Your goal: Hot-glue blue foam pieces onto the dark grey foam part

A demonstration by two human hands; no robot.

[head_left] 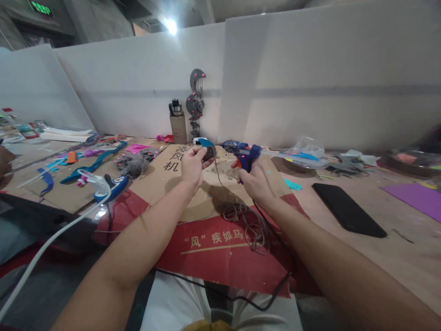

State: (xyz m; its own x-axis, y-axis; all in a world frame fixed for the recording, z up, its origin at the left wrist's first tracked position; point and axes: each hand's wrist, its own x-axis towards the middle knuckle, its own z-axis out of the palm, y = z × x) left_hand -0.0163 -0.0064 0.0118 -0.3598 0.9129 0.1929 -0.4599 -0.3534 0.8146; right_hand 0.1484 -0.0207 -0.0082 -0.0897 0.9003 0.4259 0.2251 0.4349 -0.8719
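My left hand pinches a small dark felt-like piece, and a blue curved piece sticks up at its top. Grey yarn hangs from there down to a loose tangle of yarn on the cardboard. Wrapped round the handle of a blue glue gun is my right hand. The gun's nozzle points left toward the dark piece, with a gap between them. A black cord runs from the gun down over the cardboard's front edge.
Beneath my hands lies a red and brown cardboard sheet. A bottle stands at the back by a hanging dark crescent ornament. Left are a power strip and grey yarn ball; right, a black phone-like slab and purple sheet.
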